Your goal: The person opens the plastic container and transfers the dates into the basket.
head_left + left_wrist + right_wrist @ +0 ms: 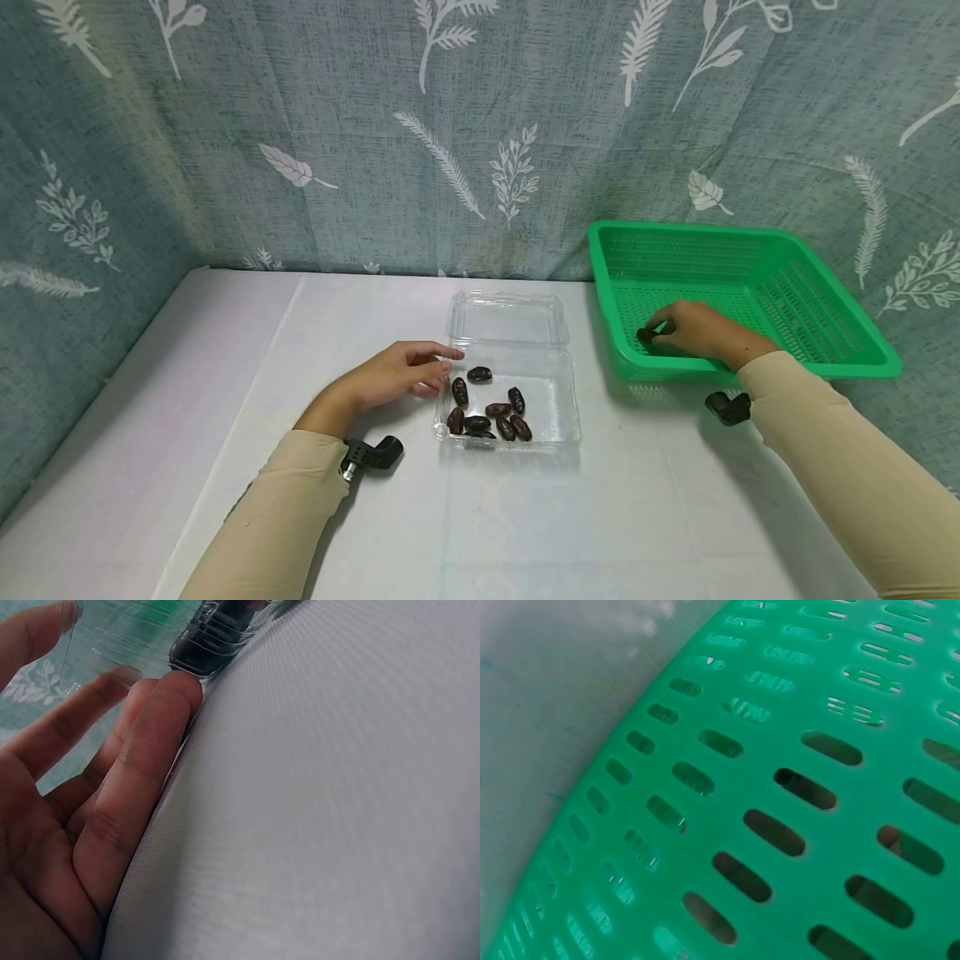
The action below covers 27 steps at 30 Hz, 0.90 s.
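I see one dark, wrinkled date [643, 335] low in the left end of the basket [693, 250], pinched between the thumb and fingers of the right hand [690, 331]. The basket is green plastic, flared and rounded at the corners; my right wrist view is filled with its oblong slots. More dates [460, 392], glossy and oval, lie in the clear box [551, 400], mostly toward its near left part. Its thin, ribbed plastic lid [510, 321] is folded back behind it. I make out the left hand [390, 375] with fingers apart and loosely bent, fingertips touching the box's left side. Beige sleeves [847, 467] cover both forearms above a finely woven white cloth [510, 525]. Behind hangs a grey-green curtain [337, 225] printed with white leaves.
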{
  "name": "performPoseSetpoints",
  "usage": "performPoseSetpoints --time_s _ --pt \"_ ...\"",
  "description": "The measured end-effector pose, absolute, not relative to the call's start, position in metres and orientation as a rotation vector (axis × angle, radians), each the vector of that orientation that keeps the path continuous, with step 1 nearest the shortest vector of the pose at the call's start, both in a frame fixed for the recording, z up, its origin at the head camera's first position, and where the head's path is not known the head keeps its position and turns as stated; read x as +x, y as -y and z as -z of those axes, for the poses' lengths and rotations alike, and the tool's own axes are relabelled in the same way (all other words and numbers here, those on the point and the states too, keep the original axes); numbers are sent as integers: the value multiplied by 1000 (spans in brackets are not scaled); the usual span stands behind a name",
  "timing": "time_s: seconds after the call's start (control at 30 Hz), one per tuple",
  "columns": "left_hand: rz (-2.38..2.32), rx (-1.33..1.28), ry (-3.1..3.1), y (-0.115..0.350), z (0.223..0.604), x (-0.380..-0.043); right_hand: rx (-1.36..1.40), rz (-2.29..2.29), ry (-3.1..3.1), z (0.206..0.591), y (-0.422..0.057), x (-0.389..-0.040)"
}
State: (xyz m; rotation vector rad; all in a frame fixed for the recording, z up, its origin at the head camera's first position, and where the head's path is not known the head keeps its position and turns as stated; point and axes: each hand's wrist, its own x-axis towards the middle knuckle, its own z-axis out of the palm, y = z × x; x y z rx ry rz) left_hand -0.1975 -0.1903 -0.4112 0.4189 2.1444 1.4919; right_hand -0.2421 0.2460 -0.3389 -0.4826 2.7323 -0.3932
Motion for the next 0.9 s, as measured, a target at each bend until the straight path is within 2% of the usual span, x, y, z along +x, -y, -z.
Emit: performPoseSetpoints --time_s 0.27,0.5,0.7,0.9 --pt "-1491 409 -2142 190 411 -198 -442 412 -2813 336 -244 -241" --pt "-1465 427 -2159 191 411 -199 -518 653 -3100 323 -224 -225" --pt "-1464 439 -2148 192 411 -199 -842 988 -3346 318 -188 -195" --pt "-1482 438 -2131 192 415 -200 -1144 1265 -3266 330 -151 -172"
